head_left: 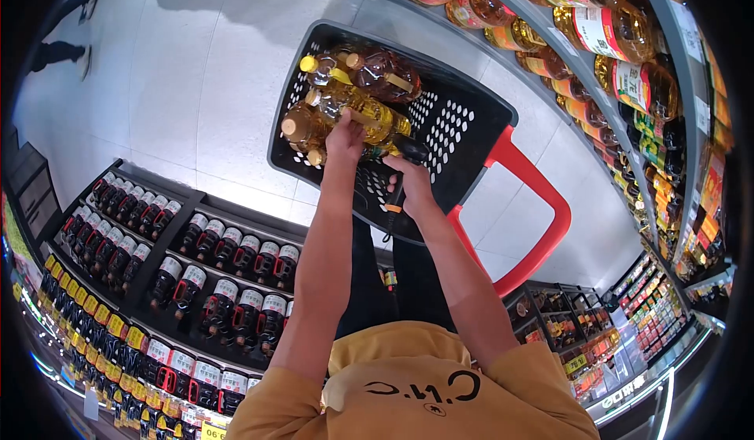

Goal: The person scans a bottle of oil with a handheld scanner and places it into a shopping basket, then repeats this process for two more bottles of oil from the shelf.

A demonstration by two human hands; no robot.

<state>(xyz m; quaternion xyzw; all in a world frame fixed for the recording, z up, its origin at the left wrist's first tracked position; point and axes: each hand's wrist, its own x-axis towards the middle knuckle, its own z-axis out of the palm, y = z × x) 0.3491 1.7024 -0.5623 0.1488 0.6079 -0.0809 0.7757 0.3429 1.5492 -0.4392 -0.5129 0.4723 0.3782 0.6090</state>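
Several large bottles of golden and brown oil lie in a black shopping basket (463, 146) with a red handle. My left hand (345, 136) reaches into it, fingers closed at the tan handle of a golden oil bottle (375, 116) in the middle of the group. Beside it, a darker oil bottle (393, 75) lies toward the far side, and a yellow cap (309, 64) tops another. My right hand (415, 185) is wrapped around a black handheld scanner (410, 149) with an orange band and a wrist cord. The scanner's head points at the bottles, close above them.
Shelves of oil bottles (605, 32) rise along the right. To the left, a low rack holds rows of dark bottles (228, 244) with white labels. Pale floor tiles (196, 63) surround the basket. Another person's legs (59, 55) show at the upper left.
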